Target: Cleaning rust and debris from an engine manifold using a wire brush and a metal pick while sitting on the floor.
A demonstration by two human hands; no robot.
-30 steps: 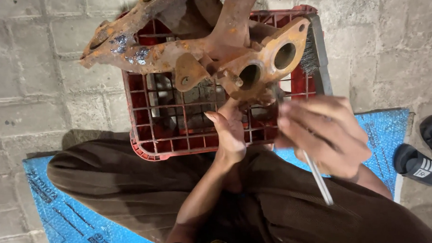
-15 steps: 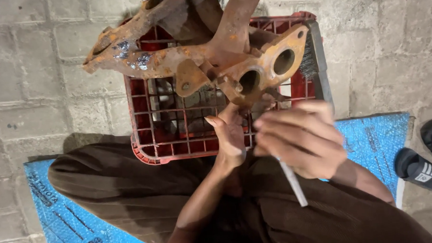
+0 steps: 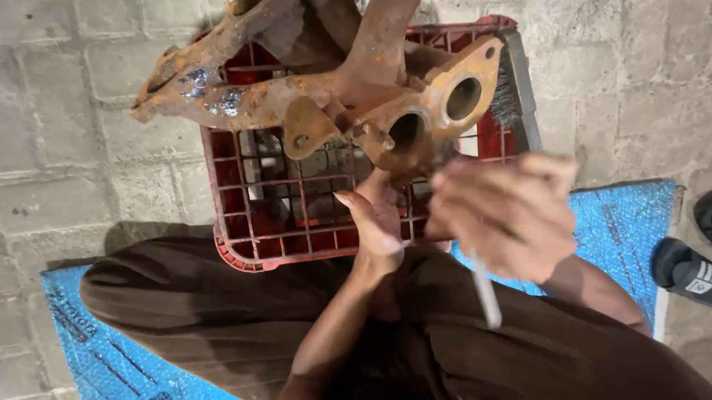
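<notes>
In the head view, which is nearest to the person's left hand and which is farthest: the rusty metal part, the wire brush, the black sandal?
From the left hand:
1. Rusty metal part: just above the hand, lying on the red crate; contact with the fingertips cannot be told.
2. Wire brush: up and to the right, on the crate's right edge.
3. Black sandal: far right, on the paving.

Manifold (image 3: 329, 106): cast metal, rough and matt, heavy orange-brown rust; a few bare shiny patches near its left end. Crate (image 3: 246, 227): red moulded plastic lattice, dull, scuffed and grimy. Rod (image 3: 485, 294) in right hand (image 3: 506, 218): pale, smooth metal, blurred. Wire brush (image 3: 510, 84): dark bristles, dull grey back. Mat (image 3: 101, 343): blue plastic sheet, faint sheen, dimpled. Trousers (image 3: 218, 307): brown matt cloth. Floor (image 3: 55, 155): rough grey paving blocks. Sandals (image 3: 694, 271): black, smooth, slightly glossy.
</notes>
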